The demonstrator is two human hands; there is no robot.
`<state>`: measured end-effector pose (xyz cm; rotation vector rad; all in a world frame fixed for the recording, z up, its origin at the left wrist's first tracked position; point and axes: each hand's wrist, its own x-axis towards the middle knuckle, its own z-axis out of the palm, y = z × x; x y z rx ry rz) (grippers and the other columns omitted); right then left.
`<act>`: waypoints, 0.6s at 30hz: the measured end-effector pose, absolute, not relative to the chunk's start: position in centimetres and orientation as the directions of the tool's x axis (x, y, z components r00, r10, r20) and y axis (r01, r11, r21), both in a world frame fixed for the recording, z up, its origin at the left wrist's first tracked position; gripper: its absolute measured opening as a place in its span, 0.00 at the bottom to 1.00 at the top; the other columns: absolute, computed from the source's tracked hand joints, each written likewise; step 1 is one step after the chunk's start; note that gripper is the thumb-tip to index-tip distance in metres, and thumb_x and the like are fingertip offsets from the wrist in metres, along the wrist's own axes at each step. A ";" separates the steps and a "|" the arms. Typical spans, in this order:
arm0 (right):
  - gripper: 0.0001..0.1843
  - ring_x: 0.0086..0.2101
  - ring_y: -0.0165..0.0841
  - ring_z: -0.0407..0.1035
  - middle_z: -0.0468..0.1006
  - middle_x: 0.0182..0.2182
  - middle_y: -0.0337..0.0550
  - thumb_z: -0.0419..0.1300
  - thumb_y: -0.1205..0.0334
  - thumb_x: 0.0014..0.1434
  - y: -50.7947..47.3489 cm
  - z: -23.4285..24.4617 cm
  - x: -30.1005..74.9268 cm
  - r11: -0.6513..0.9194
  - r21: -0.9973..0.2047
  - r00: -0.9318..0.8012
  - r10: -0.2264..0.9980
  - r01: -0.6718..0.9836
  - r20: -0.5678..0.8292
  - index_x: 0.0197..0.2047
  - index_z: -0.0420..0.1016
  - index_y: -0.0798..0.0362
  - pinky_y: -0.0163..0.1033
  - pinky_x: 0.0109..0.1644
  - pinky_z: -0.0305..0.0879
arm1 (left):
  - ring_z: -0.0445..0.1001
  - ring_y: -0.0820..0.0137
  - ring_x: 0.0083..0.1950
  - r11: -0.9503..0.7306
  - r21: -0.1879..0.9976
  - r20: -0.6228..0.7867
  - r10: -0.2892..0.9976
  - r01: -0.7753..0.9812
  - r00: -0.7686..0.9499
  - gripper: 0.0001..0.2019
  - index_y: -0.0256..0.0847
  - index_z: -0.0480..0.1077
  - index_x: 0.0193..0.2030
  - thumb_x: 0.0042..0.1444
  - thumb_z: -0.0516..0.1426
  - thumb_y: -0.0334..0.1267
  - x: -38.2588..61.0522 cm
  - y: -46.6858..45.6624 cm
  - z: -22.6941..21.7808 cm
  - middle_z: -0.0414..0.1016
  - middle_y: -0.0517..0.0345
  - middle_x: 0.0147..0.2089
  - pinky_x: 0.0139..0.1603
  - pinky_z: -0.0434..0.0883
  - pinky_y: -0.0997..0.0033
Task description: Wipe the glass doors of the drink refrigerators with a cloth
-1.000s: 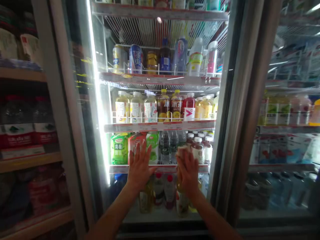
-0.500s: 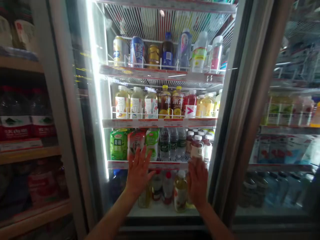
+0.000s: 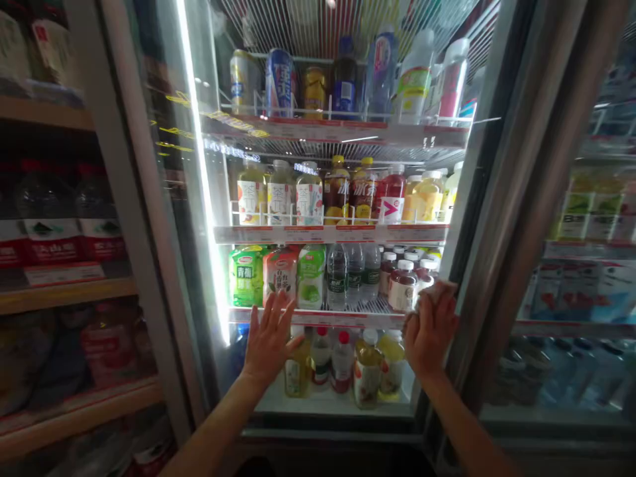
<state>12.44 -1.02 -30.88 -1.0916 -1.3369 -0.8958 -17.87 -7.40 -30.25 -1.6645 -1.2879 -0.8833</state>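
My left hand (image 3: 271, 341) is spread with fingers apart, seemingly flat against the glass door, in front of the lower shelves. Behind its fingertips stand a red drink bottle (image 3: 279, 268) and a green drink bottle (image 3: 311, 275). At the right side of the glass, my right hand (image 3: 431, 334) presses a pale, crumpled cloth (image 3: 437, 291) that sticks out past the fingertips. Dark bottles with white caps (image 3: 403, 286) stand behind the glass to the left of this hand. Part of the cloth is hidden under the fingers.
A metal door frame (image 3: 527, 199) runs upright just right of my right hand. A bright light strip (image 3: 199, 159) lights the cooler's left side. On the left, wooden shelves (image 3: 69, 298) hold bottles with red labels. Another cooler section with drinks (image 3: 571, 285) is at the right.
My right hand has moved right across the glass towards the door frame, and the cloth now shows. My left hand stays spread in much the same place. The view has shifted slightly.
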 end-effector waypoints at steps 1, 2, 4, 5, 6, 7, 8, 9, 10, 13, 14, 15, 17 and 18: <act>0.33 0.64 0.50 0.41 0.43 0.67 0.53 0.51 0.65 0.60 -1.3 -31.1 11.2 0.319 -0.054 0.022 0.104 0.946 0.994 0.67 0.46 0.50 0.63 0.60 0.47 | 0.42 0.59 0.70 -0.119 -0.202 0.891 0.390 0.972 0.233 0.35 0.41 0.48 0.67 0.55 0.55 0.47 -18.0 -7.5 -30.3 0.52 0.45 0.67 0.68 0.41 0.50; 0.33 0.65 0.48 0.40 0.44 0.67 0.51 0.51 0.66 0.59 -1.7 -31.4 9.7 0.371 0.007 -0.052 0.113 0.929 0.992 0.67 0.46 0.49 0.61 0.62 0.46 | 0.41 0.59 0.70 -0.112 -0.209 0.888 0.395 0.971 0.237 0.35 0.41 0.47 0.67 0.55 0.55 0.46 -18.0 -7.5 -30.3 0.52 0.44 0.67 0.68 0.42 0.50; 0.32 0.65 0.42 0.38 0.49 0.66 0.45 0.51 0.68 0.59 -2.5 -32.0 6.5 0.490 0.182 -0.264 0.102 0.853 0.959 0.65 0.52 0.47 0.57 0.65 0.41 | 0.42 0.59 0.70 -0.099 -0.210 0.882 0.410 0.973 0.233 0.35 0.42 0.48 0.67 0.55 0.56 0.45 -18.2 -7.6 -30.3 0.53 0.45 0.67 0.68 0.42 0.49; 0.30 0.66 0.39 0.37 0.52 0.65 0.42 0.51 0.68 0.59 -2.8 -32.1 5.2 0.541 0.275 -0.374 0.080 0.795 0.924 0.64 0.56 0.47 0.54 0.67 0.38 | 0.42 0.58 0.70 -0.093 -0.210 0.880 0.416 0.973 0.229 0.35 0.43 0.49 0.66 0.54 0.56 0.45 -18.4 -7.7 -30.2 0.54 0.45 0.67 0.68 0.42 0.49; 0.28 0.66 0.36 0.37 0.55 0.64 0.39 0.51 0.68 0.59 -2.9 -31.8 4.2 0.577 0.352 -0.464 0.052 0.737 0.885 0.62 0.59 0.46 0.51 0.68 0.35 | 0.42 0.58 0.70 -0.084 -0.207 0.877 0.425 0.975 0.223 0.35 0.43 0.50 0.66 0.53 0.57 0.46 -18.8 -7.7 -30.1 0.53 0.45 0.67 0.68 0.43 0.48; 0.26 0.66 0.34 0.38 0.57 0.63 0.37 0.51 0.67 0.59 -2.9 -31.3 3.6 0.596 0.399 -0.513 0.026 0.697 0.858 0.61 0.61 0.45 0.50 0.68 0.33 | 0.42 0.56 0.70 -0.073 -0.204 0.875 0.433 0.976 0.216 0.35 0.44 0.51 0.66 0.53 0.57 0.47 -19.2 -7.8 -29.9 0.52 0.45 0.68 0.67 0.43 0.47; 0.25 0.66 0.33 0.38 0.58 0.63 0.37 0.51 0.67 0.59 -2.7 -30.4 3.3 0.602 0.410 -0.516 0.004 0.685 0.857 0.60 0.62 0.45 0.49 0.68 0.32 | 0.41 0.55 0.70 -0.059 -0.198 0.873 0.444 0.978 0.204 0.35 0.44 0.52 0.65 0.52 0.58 0.48 -19.8 -8.0 -29.8 0.50 0.45 0.68 0.67 0.44 0.47; 0.26 0.65 0.33 0.39 0.57 0.63 0.37 0.51 0.66 0.60 -2.4 -29.4 3.3 0.599 0.382 -0.474 -0.005 0.704 0.880 0.61 0.61 0.45 0.50 0.68 0.31 | 0.41 0.54 0.70 -0.042 -0.189 0.872 0.453 0.981 0.188 0.35 0.43 0.53 0.65 0.51 0.58 0.49 -20.4 -8.1 -29.6 0.49 0.45 0.69 0.67 0.45 0.46; 0.27 0.65 0.34 0.39 0.56 0.64 0.39 0.51 0.66 0.60 -2.0 -28.3 3.4 0.589 0.325 -0.398 -0.006 0.740 0.917 0.62 0.59 0.46 0.51 0.68 0.31 | 0.40 0.54 0.70 -0.023 -0.179 0.872 0.460 0.984 0.169 0.36 0.44 0.53 0.65 0.51 0.58 0.49 -21.1 -8.3 -29.5 0.47 0.44 0.69 0.66 0.45 0.45; 0.30 0.66 0.37 0.38 0.50 0.65 0.44 0.52 0.67 0.59 -1.5 -26.8 3.3 0.555 0.171 -0.210 0.008 0.814 0.978 0.64 0.55 0.48 0.54 0.67 0.32 | 0.40 0.52 0.70 0.026 -0.148 0.872 0.476 0.989 0.118 0.35 0.44 0.54 0.64 0.51 0.59 0.49 -22.9 -8.9 -29.4 0.46 0.43 0.69 0.65 0.48 0.44; 0.29 0.66 0.37 0.37 0.50 0.66 0.43 0.52 0.67 0.59 -1.6 -27.2 3.1 0.563 0.199 -0.252 0.017 0.803 0.968 0.64 0.56 0.49 0.54 0.67 0.31 | 0.40 0.52 0.70 0.037 -0.139 0.870 0.482 0.990 0.104 0.34 0.44 0.54 0.64 0.51 0.58 0.49 -23.5 -9.1 -29.5 0.46 0.42 0.69 0.65 0.49 0.44; 0.28 0.66 0.37 0.36 0.51 0.65 0.43 0.52 0.67 0.59 -1.9 -28.0 2.6 0.585 0.271 -0.343 0.013 0.764 0.939 0.63 0.58 0.50 0.53 0.67 0.31 | 0.41 0.52 0.70 0.045 -0.132 0.867 0.489 0.990 0.094 0.34 0.43 0.55 0.64 0.52 0.58 0.48 -24.0 -9.3 -29.6 0.46 0.41 0.69 0.64 0.50 0.43; 0.26 0.66 0.35 0.36 0.53 0.65 0.40 0.51 0.68 0.58 -2.7 -30.1 1.4 0.640 0.459 -0.575 -0.032 0.616 0.817 0.60 0.62 0.50 0.51 0.68 0.31 | 0.42 0.52 0.70 0.055 -0.129 0.858 0.508 0.990 0.083 0.33 0.42 0.55 0.64 0.52 0.58 0.46 -25.0 -9.8 -30.0 0.48 0.41 0.69 0.63 0.52 0.43; 0.25 0.66 0.34 0.37 0.54 0.65 0.39 0.51 0.69 0.57 -3.1 -31.1 0.6 0.658 0.533 -0.666 -0.064 0.532 0.743 0.58 0.64 0.50 0.50 0.68 0.32 | 0.43 0.52 0.70 0.061 -0.134 0.852 0.518 0.989 0.083 0.32 0.42 0.55 0.64 0.53 0.58 0.45 -25.7 -10.0 -30.2 0.49 0.41 0.68 0.63 0.53 0.43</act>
